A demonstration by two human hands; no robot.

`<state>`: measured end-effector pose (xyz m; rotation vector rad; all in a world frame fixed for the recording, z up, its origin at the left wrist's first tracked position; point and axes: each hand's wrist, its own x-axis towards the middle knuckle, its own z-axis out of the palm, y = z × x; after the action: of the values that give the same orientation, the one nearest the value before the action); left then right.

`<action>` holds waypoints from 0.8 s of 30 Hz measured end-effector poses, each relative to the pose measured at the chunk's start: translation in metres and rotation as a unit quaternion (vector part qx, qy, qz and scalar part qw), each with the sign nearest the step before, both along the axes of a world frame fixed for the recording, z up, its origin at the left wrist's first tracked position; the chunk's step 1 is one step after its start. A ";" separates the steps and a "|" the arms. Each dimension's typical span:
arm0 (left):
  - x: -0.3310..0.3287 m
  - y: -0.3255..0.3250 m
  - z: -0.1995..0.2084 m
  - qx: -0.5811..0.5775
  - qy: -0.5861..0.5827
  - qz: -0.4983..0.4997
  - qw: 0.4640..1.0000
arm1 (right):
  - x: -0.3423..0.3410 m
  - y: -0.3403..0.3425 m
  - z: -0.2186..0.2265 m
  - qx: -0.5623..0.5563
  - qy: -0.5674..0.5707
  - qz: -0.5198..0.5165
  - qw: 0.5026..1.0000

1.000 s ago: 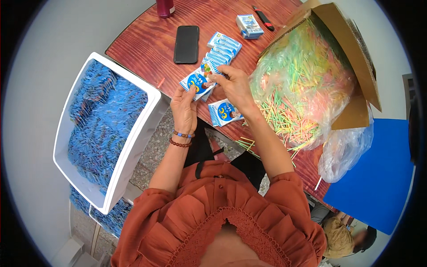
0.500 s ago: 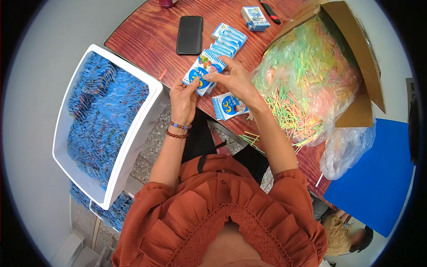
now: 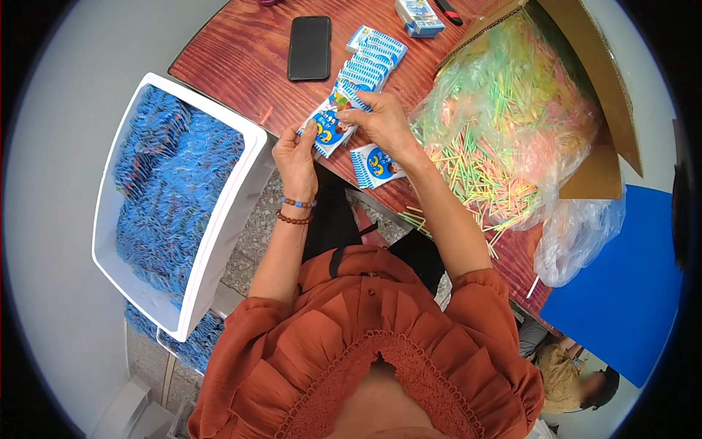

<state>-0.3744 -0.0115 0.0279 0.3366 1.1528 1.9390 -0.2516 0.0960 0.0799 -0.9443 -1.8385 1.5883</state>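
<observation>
A blue-and-white printed packet (image 3: 325, 133) is held at the near edge of the table, at the end of a row of overlapping packets (image 3: 371, 58). My left hand (image 3: 295, 162), with beaded bracelets on its wrist, pinches the packet's lower left side between thumb and fingers. From the other side my right hand (image 3: 387, 126) grips its upper right part, thumb lying across the front. Just below the right hand, a similar loose packet (image 3: 379, 167) lies on the tabletop. What the fingers do behind the packet is hidden.
The reddish wooden table (image 3: 241, 51) bears a black phone (image 3: 309, 48) and a small box (image 3: 420, 17). At right, a cardboard carton (image 3: 596, 172) holds bagged colourful thin sticks (image 3: 475, 172), some spilled out. A white bin (image 3: 256, 157) of blue packets stands left. Someone sits lower right.
Both hands still hold the packet, and the right thumb has shifted slightly up its front. The whole view has moved a little, so the table things appear higher.
</observation>
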 end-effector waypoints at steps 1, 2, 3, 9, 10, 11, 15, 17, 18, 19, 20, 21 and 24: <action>0.001 0.001 0.000 -0.014 0.014 -0.008 1.000 | 0.002 0.004 -0.004 0.009 -0.005 0.002 1.000; 0.002 0.001 0.000 -0.029 0.027 -0.014 0.999 | 0.003 0.004 -0.003 0.018 -0.010 0.004 1.000; 0.002 0.002 0.001 -0.030 0.027 -0.016 0.999 | 0.006 0.005 -0.001 0.017 -0.009 0.003 1.000; 0.008 0.008 0.010 -0.002 0.053 -0.099 0.994 | 0.014 0.009 -0.001 0.018 -0.107 0.008 0.994; 0.009 0.008 0.005 0.000 0.063 -0.079 0.995 | 0.013 0.008 -0.003 0.007 -0.058 0.011 0.998; 0.011 0.008 0.004 0.002 0.073 -0.059 0.996 | 0.012 0.007 -0.003 -0.003 -0.009 0.013 1.000; 0.017 0.008 0.005 -0.001 0.088 -0.052 0.995 | 0.015 0.012 -0.019 -0.031 0.005 0.009 0.999; 0.013 0.009 0.009 0.009 0.008 -0.066 0.998 | 0.016 0.015 -0.022 -0.056 0.046 0.013 0.997; 0.010 0.010 0.005 0.008 0.009 -0.068 0.998 | 0.017 0.017 -0.021 -0.057 0.047 0.011 0.997; 0.007 0.012 -0.001 -0.002 0.022 -0.077 0.997 | 0.020 0.019 -0.020 -0.036 0.005 0.012 0.999; 0.010 0.015 -0.002 -0.011 0.034 -0.086 0.996 | 0.026 0.021 -0.019 -0.014 -0.040 0.013 0.999; 0.015 0.017 -0.004 -0.011 0.032 -0.091 0.995 | 0.032 0.021 -0.019 -0.015 -0.041 0.007 0.999; 0.040 0.025 0.001 0.033 0.011 -0.084 0.996 | 0.055 0.015 -0.008 -0.051 0.023 -0.008 0.998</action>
<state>-0.3340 0.0137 0.0290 0.4779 1.0413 1.8320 -0.1969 0.1109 0.0721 -0.9566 -1.7290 1.6931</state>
